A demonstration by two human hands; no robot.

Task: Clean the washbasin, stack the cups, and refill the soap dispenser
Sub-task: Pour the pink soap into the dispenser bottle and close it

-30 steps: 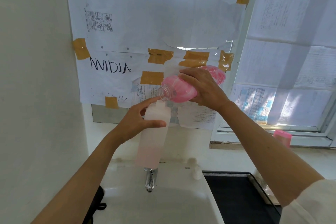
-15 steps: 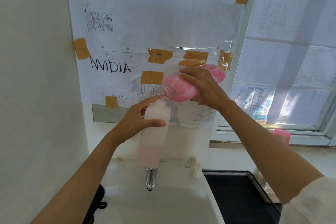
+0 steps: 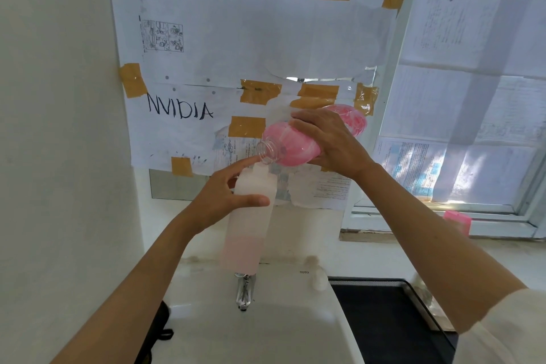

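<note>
Gripping the white soap dispenser (image 3: 251, 216) above the tap (image 3: 243, 292), the left hand (image 3: 224, 201) curls around it; the right hand (image 3: 331, 142) clasps a tilted pink refill bottle (image 3: 292, 146), mouth at the dispenser's top.

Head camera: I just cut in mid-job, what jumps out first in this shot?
The pink refill bottle, tipped nearly flat in the right hand, its open neck at the mouth of the translucent soap dispenser. The left hand grips that dispenser above the tap; pink soap fills only its bottom part. Behind, taped papers carry a handwritten NVIDIA sign.
</note>
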